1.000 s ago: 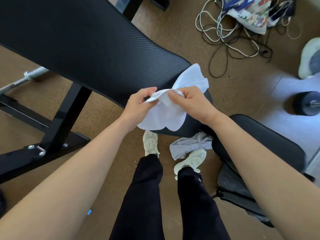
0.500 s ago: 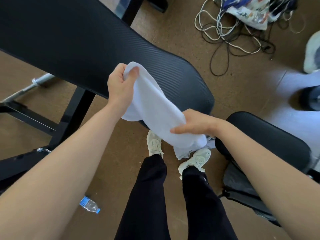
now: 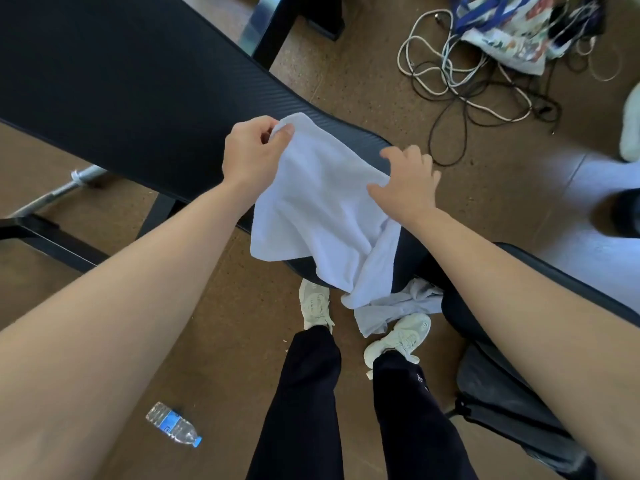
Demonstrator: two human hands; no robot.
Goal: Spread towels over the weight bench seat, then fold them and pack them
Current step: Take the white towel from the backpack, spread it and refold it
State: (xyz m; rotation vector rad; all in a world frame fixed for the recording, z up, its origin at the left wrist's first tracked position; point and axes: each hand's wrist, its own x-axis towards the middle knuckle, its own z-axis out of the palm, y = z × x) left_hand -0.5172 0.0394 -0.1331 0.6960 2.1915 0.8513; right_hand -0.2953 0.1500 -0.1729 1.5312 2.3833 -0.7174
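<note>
A white towel (image 3: 318,209) is stretched over the near end of the black weight bench pad (image 3: 138,91), with its lower part hanging off the pad's edge. My left hand (image 3: 251,152) pinches the towel's far left corner between thumb and fingers. My right hand (image 3: 407,181) grips the towel's right edge, fingers curled over it. A second pale towel (image 3: 398,310) lies crumpled on the floor by my right shoe. A dark grey bag (image 3: 509,407) sits on the floor at lower right.
A black seat pad (image 3: 571,292) runs under my right forearm. Black bench frame legs (image 3: 59,233) stand at left. A water bottle (image 3: 173,424) lies on the brown floor. Tangled cables (image 3: 460,77) and a printed tote bag (image 3: 519,32) lie at the back right.
Both hands went from bunching the towel together to pulling it apart. My right hand rose from low beside the seat to the pad's end, and the towel now lies wider across the pad.
</note>
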